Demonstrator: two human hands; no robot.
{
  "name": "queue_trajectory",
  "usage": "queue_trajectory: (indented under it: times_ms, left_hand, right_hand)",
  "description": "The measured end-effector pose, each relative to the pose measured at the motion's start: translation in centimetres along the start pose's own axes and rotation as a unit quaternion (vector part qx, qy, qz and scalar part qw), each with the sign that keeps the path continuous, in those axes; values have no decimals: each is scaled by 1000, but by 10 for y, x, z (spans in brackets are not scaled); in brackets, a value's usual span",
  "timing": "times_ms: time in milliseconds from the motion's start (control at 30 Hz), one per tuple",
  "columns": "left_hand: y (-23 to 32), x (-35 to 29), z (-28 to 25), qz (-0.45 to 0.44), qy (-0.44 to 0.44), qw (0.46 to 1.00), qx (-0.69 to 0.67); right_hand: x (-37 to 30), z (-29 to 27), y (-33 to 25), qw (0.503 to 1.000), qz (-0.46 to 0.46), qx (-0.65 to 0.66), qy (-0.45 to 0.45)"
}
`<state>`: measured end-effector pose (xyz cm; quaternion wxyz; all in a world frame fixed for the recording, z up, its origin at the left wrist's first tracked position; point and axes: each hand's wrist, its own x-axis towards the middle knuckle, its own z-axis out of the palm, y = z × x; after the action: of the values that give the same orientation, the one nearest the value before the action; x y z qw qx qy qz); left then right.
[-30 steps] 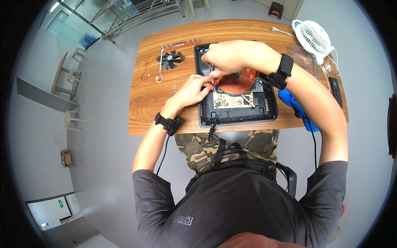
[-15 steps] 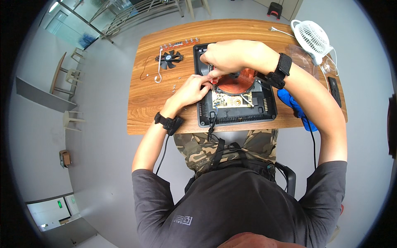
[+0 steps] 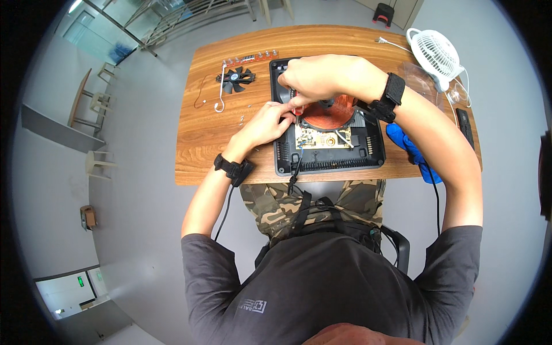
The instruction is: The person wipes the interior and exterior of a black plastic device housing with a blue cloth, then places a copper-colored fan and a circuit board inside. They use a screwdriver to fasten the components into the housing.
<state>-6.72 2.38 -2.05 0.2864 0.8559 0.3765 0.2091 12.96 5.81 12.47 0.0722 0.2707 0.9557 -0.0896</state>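
Note:
A black open appliance housing (image 3: 330, 164), like the base of an induction cooker, lies before me on the table. Inside it are a round copper coil (image 3: 328, 119) and a tan circuit board (image 3: 313, 140). My right hand (image 3: 311, 80) is closed over the housing's left part, gripping a screwdriver (image 3: 298, 111) whose red part shows below the fingers. Its shaft points down beside the board's upper left corner. My left hand (image 3: 266, 125) reaches over the left rim, fingertips bent together against the screwdriver's lower end; what they pinch is hidden.
A small black fan (image 3: 236, 80), a narrow circuit strip (image 3: 247, 59) and tiny loose parts (image 3: 242, 120) lie on the wooden table (image 3: 201, 138) at left. To the right are a blue cloth-like bundle (image 3: 402, 141), a white fan (image 3: 434, 52) and a black strip-shaped object (image 3: 464, 127).
Both hands keep their places at the screwdriver, with hardly any visible movement. The whole view has shifted very slightly.

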Motion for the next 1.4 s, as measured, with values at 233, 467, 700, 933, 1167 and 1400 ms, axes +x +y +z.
queue_trajectory:
  times_ms: [233,467,700,933,1167,1400]
  left_hand:
    - [-1,-1,0,23,5,1000,12]
    - [25,8,-37,6,48,997,-57]
    - [27,20,-28,-18,67,995,-72]
    - [22,20,-27,-48,62,995,-62]
    - [12,11,-30,-91,12,989,-113]
    - [24,20,-30,-69,39,987,-138]
  right_hand:
    - [5,5,-4,999,28,-21,-3]
    - [15,12,-3,999,29,16,-2]
    - [16,14,1,997,63,32,24]
    - [2,9,3,998,-4,38,45]
    - [-3,-2,-16,999,20,24,15]
    - [-4,-14,-17,996,73,32,-40]
